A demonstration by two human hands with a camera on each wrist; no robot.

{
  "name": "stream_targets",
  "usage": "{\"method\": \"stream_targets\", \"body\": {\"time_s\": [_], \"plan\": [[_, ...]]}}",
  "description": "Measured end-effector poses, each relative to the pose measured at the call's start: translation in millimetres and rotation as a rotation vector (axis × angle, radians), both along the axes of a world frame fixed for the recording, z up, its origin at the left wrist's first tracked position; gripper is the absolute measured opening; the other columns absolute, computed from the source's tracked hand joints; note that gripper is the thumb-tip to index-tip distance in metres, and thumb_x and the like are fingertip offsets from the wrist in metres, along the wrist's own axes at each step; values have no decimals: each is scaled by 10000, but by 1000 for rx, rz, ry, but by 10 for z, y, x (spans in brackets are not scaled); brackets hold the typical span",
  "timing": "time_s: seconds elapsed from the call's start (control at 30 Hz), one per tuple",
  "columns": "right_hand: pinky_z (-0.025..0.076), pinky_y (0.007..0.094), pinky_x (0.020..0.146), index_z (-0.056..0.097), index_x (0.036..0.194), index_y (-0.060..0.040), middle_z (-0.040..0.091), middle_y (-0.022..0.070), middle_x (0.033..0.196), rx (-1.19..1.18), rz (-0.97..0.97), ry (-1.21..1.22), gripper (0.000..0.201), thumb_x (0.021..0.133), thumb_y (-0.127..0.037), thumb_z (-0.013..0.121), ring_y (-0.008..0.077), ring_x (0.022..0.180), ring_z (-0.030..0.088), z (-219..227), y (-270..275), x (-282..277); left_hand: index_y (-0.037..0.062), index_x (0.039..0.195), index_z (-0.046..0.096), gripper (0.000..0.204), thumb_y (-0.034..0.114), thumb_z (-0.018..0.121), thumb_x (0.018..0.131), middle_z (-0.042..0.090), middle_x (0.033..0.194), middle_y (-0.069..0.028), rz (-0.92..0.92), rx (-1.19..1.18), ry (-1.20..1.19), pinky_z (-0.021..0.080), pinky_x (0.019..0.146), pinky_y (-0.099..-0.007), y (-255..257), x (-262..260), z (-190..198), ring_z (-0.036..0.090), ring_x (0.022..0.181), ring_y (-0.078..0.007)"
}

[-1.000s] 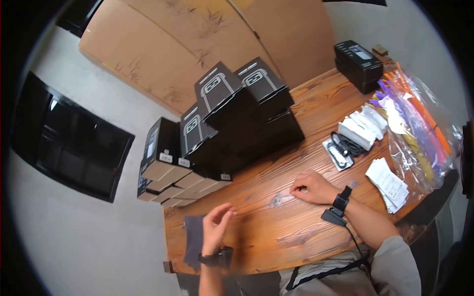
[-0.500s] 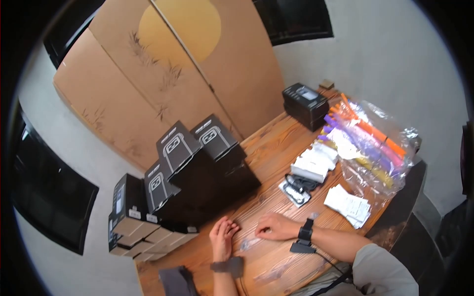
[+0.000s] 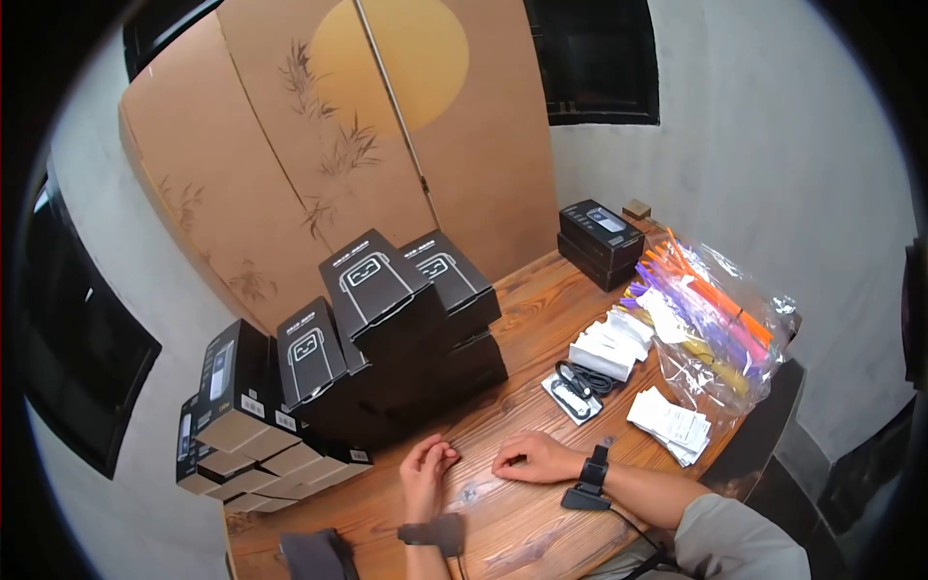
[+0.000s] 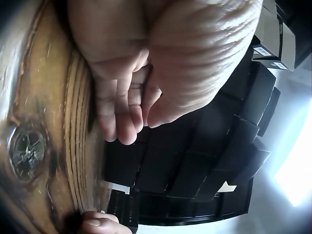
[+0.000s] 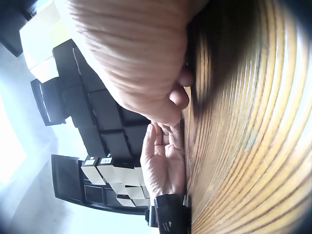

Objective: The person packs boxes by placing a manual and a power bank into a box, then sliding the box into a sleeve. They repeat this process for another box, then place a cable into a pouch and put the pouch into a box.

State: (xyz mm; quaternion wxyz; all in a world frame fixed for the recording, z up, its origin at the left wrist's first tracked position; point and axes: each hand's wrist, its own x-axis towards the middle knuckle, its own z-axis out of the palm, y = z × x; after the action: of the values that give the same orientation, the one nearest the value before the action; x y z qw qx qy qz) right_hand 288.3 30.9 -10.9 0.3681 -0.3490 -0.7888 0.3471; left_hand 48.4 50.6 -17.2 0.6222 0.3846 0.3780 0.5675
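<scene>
My left hand (image 3: pixel 425 476) rests on its side on the wooden table (image 3: pixel 522 551), fingers loosely bent and nothing in it. Facing it, my right hand (image 3: pixel 537 457) lies on the table with fingers curled loosely, also holding nothing. A small gap separates the two hands. Beyond them rises a stack of black boxes (image 3: pixel 382 290) with an outlined device printed on their lids. In the left wrist view the left fingers (image 4: pixel 127 114) bend in front of the dark box stack (image 4: pixel 195 146). The right wrist view shows the left palm (image 5: pixel 165 168) past the right hand (image 5: pixel 141 63).
Boxes with pale ends (image 3: pixel 261 440) stand at the left. On the right lie a coiled black cable (image 3: pixel 580 382), white packets (image 3: pixel 611 346), a paper pile (image 3: pixel 669 425) and a clear bag of colourful strips (image 3: pixel 715 319). Two black boxes (image 3: pixel 599 242) sit far back; dark cloth (image 3: pixel 314 556) lies front left.
The left hand has come from above the dark cloth to the table, close to the right hand. The right hand stays resting on the table. The head view has swung right.
</scene>
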Motion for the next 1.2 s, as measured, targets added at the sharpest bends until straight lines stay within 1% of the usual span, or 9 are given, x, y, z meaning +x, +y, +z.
{"method": "stream_targets", "body": {"time_s": [0.2, 0.3, 0.4, 0.47, 0.53, 0.67, 0.73, 0.83, 1.2], "plan": [[514, 366, 758, 699, 956, -48, 687, 96, 833, 121, -3, -54, 209, 819, -207, 696, 268, 808, 652, 55, -57, -44, -56, 1137, 587, 223, 72, 590, 954, 645, 977, -117, -5, 3, -9, 575, 820, -321, 10, -7, -19, 650, 860, -177], [526, 363, 772, 684, 1031, -23, 707, 113, 901, -201, 104, -258, 274, 835, -215, 682, 269, 843, 674, 495, -191, 75, -39, 1125, 601, 205, 71, 594, 952, 651, 967, -112, -4, 7, -14, 579, 811, -320, 20, -25, -33, 653, 854, -177], [535, 317, 753, 682, 1074, -30, 708, 103, 945, -222, 75, -234, 272, 878, -219, 673, 216, 825, 674, 852, -199, 338, -44, 1128, 602, 210, 67, 594, 950, 652, 967, -111, -18, 11, -34, 581, 808, -313, 20, -28, -56, 653, 854, -176], [533, 294, 748, 689, 1069, -35, 714, 89, 930, -83, -53, -260, 244, 881, -190, 674, 183, 821, 673, 1136, -78, 607, -57, 1134, 597, 219, 64, 590, 953, 652, 973, -115, -25, 9, -34, 578, 809, -305, 23, -25, -33, 653, 855, -173], [530, 300, 749, 709, 988, -16, 718, 94, 912, -213, -303, -70, 216, 854, -183, 690, 182, 839, 677, 1237, 174, 878, -78, 1142, 589, 231, 62, 581, 958, 651, 984, -124, -19, 0, -20, 571, 811, -294, 5, -18, 16, 653, 858, -169], [508, 261, 749, 672, 1071, -41, 684, 83, 1081, 236, -695, -92, 282, 826, -175, 712, 148, 890, 647, 1286, 861, 1660, -78, 1140, 592, 229, 50, 589, 949, 644, 973, -118, -23, -8, -45, 584, 807, -299, -1, -8, 54, 651, 856, -172], [497, 323, 896, 620, 1154, -45, 616, 137, 1234, 128, -837, -186, 404, 801, -209, 724, 224, 1069, 619, 1381, 1065, 1949, -80, 1138, 591, 227, 48, 586, 951, 650, 954, -120, -21, -11, -44, 584, 805, -296, 9, -14, 42, 657, 856, -176], [323, 417, 1117, 566, 1217, -16, 479, 255, 1368, 259, -926, -308, 534, 781, -278, 728, 374, 1329, 417, 1315, 1386, 2322, -77, 1137, 591, 225, 49, 587, 951, 655, 940, -120, -31, -19, -38, 584, 806, -297, 18, -7, 44, 663, 855, -182], [374, 435, 1074, 488, 1358, -57, 483, 215, 1356, 51, -1234, -626, 836, 715, -530, 735, 369, 1280, 454, 1399, 1698, 2392, -75, 1167, 579, 256, 72, 588, 957, 657, 967, -116, -61, -56, -50, 571, 824, -283, 39, -21, 34, 664, 867, -172]]}}
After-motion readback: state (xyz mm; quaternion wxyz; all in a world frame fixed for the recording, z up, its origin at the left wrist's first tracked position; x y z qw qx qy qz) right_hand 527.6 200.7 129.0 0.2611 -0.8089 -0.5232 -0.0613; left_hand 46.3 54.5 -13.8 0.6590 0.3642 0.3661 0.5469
